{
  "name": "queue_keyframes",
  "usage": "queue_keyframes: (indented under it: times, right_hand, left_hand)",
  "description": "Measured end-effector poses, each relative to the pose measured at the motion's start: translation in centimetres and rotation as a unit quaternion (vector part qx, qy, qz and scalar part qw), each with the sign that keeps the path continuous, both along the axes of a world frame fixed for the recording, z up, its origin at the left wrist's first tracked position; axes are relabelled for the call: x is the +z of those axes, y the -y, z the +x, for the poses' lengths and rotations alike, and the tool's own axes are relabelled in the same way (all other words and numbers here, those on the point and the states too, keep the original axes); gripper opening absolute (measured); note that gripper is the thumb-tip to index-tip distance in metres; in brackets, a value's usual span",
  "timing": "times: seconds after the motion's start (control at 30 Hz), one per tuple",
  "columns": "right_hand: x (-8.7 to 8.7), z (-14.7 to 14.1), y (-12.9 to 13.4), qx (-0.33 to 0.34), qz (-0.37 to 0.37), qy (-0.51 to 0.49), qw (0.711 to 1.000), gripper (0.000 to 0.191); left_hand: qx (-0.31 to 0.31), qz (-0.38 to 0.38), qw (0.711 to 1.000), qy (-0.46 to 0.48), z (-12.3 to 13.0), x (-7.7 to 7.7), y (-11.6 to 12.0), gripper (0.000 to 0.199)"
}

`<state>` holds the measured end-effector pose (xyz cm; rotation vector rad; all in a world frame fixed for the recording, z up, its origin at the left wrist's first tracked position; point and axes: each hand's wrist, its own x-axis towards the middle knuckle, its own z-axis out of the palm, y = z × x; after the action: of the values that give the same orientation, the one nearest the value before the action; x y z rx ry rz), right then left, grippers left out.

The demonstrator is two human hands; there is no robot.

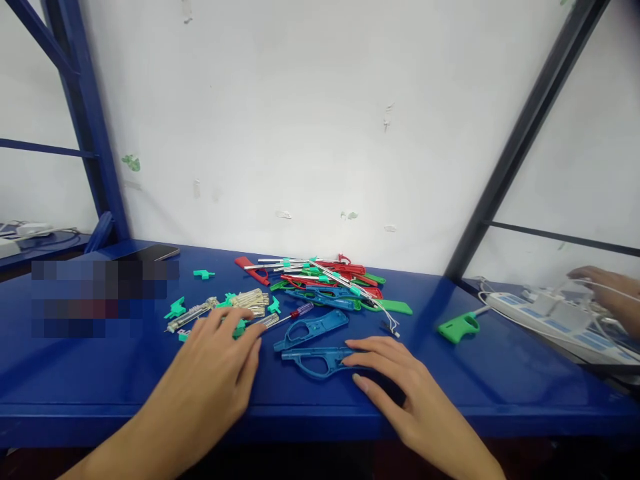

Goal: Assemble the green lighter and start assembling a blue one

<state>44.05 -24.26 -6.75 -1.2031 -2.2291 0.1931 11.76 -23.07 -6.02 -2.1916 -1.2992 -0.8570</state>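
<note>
My left hand [217,363] reaches over the clear lighter cartridges [253,301] and small teal pieces [176,309]; its fingertips are bent down among them, and what they touch is hidden. My right hand [395,380] has its fingers apart, with fingertips on the right end of a blue half shell [313,363] lying near the table's front. Just behind it lies another blue half shell [317,327]. A screwdriver [301,311] with a purple and red handle rests by the cartridges. Farther back is a pile of red shells [345,269], green shells [393,307] and metal rods [327,273].
A green lighter [457,328] lies at the right of the blue table [390,423]. Beyond it are a white power strip [560,327] with cables and another person's hand [613,287]. A dark flat object [160,253] and a blurred patch are at the left.
</note>
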Motion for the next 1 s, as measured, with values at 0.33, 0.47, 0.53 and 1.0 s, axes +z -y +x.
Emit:
queue_keyframes:
  times: [0.33, 0.47, 0.53, 1.0]
  right_hand:
    - [0.0, -0.2, 0.1, -0.019, -0.005, -0.046, 0.999, 0.027]
    - [-0.5, 1.9, -1.6, -0.096, 0.058, -0.159, 0.981, 0.029]
    - [0.2, 3.3, -3.2, -0.158, 0.074, -0.153, 0.973, 0.033]
    - [4.7, 2.0, -13.8, -0.151, -0.024, 0.108, 0.982, 0.018]
  left_hand:
    - [-0.015, -0.036, 0.999, 0.005, -3.4, 0.2, -2.1, 0.034]
    - [-0.033, -0.019, 0.999, 0.024, -3.0, 0.4, -2.3, 0.032]
    - [-0.034, -0.001, 0.999, 0.032, -3.2, 0.8, -2.3, 0.03]
    - [-0.033, 0.002, 0.998, 0.045, -4.1, 1.0, -2.5, 0.029]
